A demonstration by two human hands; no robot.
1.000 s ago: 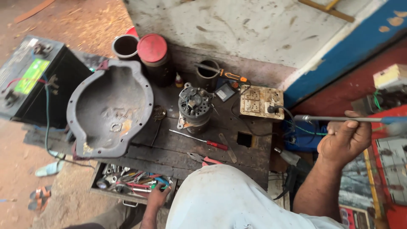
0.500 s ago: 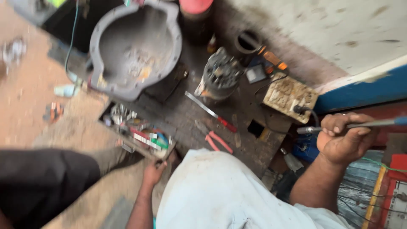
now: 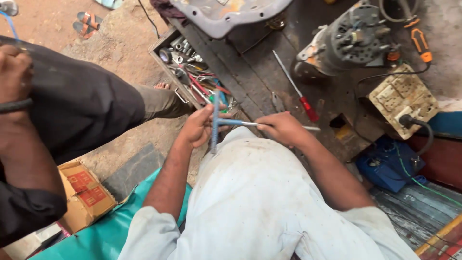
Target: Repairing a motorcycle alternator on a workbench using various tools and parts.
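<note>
My left hand (image 3: 198,128) grips the crossbar of a metal T-handle wrench (image 3: 214,121) with blue-taped grips, held just above my white-clothed lap. My right hand (image 3: 284,129) closes around the wrench's long shaft, whose tip pokes out to the right of my fist. Both hands hover over the near edge of a dark wooden work board (image 3: 269,72). Just beyond my left hand lies an open tool tray (image 3: 188,72) filled with sockets, pliers and screwdrivers.
On the board lie a red-handled screwdriver (image 3: 301,94), an electric motor (image 3: 351,36), a grey metal housing (image 3: 226,14) and a worn socket panel (image 3: 402,96). At left, a person in dark clothes (image 3: 72,106) holds a black cable. A cardboard box (image 3: 82,192) sits lower left.
My right hand brought the T-handle wrench in from the far right to my lap. My left hand left the tool tray and took its crossbar. The view swung down and left.
</note>
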